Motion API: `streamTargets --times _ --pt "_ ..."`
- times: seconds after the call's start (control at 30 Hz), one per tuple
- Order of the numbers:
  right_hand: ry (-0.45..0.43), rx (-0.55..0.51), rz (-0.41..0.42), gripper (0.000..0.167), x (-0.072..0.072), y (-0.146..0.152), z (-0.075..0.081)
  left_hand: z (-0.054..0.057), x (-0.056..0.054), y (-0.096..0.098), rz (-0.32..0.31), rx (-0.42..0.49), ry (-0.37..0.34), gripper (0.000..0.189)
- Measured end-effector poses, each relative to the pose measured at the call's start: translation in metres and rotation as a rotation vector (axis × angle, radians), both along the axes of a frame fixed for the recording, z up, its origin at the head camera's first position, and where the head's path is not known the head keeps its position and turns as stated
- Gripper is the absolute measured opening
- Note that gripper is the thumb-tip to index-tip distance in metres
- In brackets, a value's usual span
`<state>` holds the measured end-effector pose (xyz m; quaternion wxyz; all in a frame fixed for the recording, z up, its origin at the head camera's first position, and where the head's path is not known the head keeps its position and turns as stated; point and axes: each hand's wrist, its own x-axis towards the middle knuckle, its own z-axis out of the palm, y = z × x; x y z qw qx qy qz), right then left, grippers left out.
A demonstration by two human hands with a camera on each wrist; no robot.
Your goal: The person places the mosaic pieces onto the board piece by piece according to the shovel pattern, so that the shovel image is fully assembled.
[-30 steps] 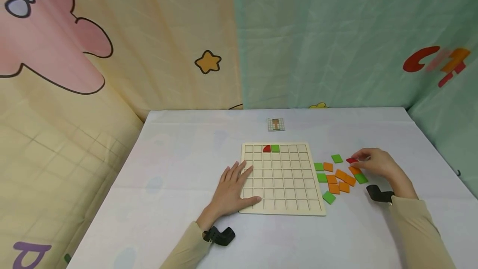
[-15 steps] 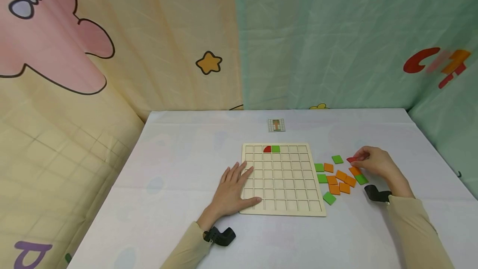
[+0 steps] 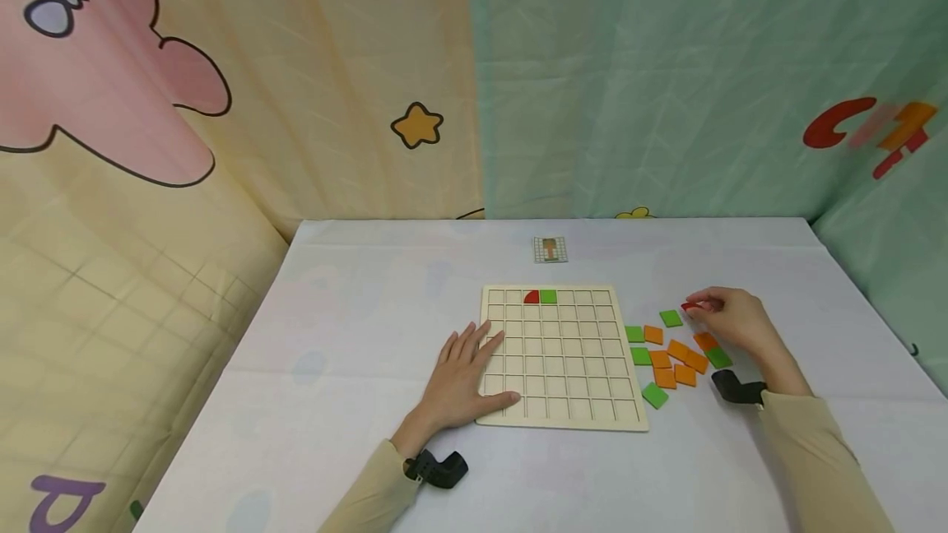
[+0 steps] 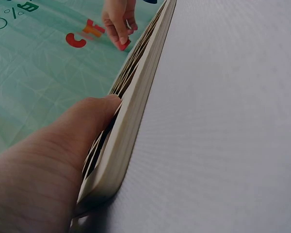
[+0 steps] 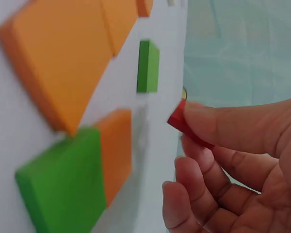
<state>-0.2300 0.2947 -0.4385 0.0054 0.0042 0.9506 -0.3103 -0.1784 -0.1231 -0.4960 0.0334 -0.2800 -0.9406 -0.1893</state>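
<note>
A pale wooden grid board [image 3: 570, 364] lies on the table. In its top row a red quarter-round tile [image 3: 532, 297] sits beside a green square tile [image 3: 548, 296]. My left hand [image 3: 459, 377] rests on the board's left side with fingers spread; the left wrist view shows the thumb [image 4: 94, 114] over its near edge. To the right, above the loose tiles, my right hand [image 3: 733, 319] pinches a red tile [image 5: 191, 127] between thumb and fingers, lifted off the table. The hand partly covers that tile.
Several loose orange tiles [image 3: 665, 378] and green tiles [image 3: 655, 396] lie right of the board. One green tile [image 3: 671, 318] is just left of the right hand. A small pattern card [image 3: 550, 250] lies behind the board. Curtains hang behind the table.
My right hand has lifted the red tile and moved it slightly left and away from me. My left hand stays on the board.
</note>
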Motion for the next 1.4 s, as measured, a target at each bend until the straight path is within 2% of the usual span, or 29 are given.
streamTargets --times 0.1,0.3,0.4,0.57,0.67,0.8,1.0,1.17,1.4 --pt "0.036 -0.034 0.013 0.028 -0.003 -0.005 -0.003 0.0 0.0 0.0 0.007 -0.006 -0.006 0.089" --pt "0.1 -0.067 0.025 0.026 -0.021 -0.006 -0.029 0.0 0.0 0.0 0.007 -0.013 -0.014 0.089" --pt "0.083 -0.132 0.048 0.027 -0.023 -0.017 -0.023 0.001 0.0 0.0 0.005 -0.014 -0.012 0.089" --pt "0.026 -0.246 0.113 0.03 -0.017 -0.048 0.009 0.0 0.0 0.0 -0.001 -0.008 0.003 0.089" --pt "-0.017 -0.26 0.144 0.03 -0.019 -0.062 0.018 0.001 0.0 -0.001 -0.005 -0.002 0.014 0.089" --pt "-0.063 -0.279 0.169 0.028 -0.029 -0.078 0.017 0.001 0.0 0.0 -0.01 0.01 0.023 0.089" --pt "-0.063 -0.313 0.242 0.024 -0.041 -0.1 0.009 0.001 0.0 -0.001 -0.012 0.01 0.03 0.089" --pt "-0.038 -0.265 0.278 0.017 -0.049 -0.115 0.001 0.001 0.0 0.0 -0.011 0.011 0.033 0.089" --pt "-0.022 -0.218 0.284 0.01 -0.054 -0.129 -0.002 0.002 0.0 0.0 -0.003 0.002 0.02 0.089"
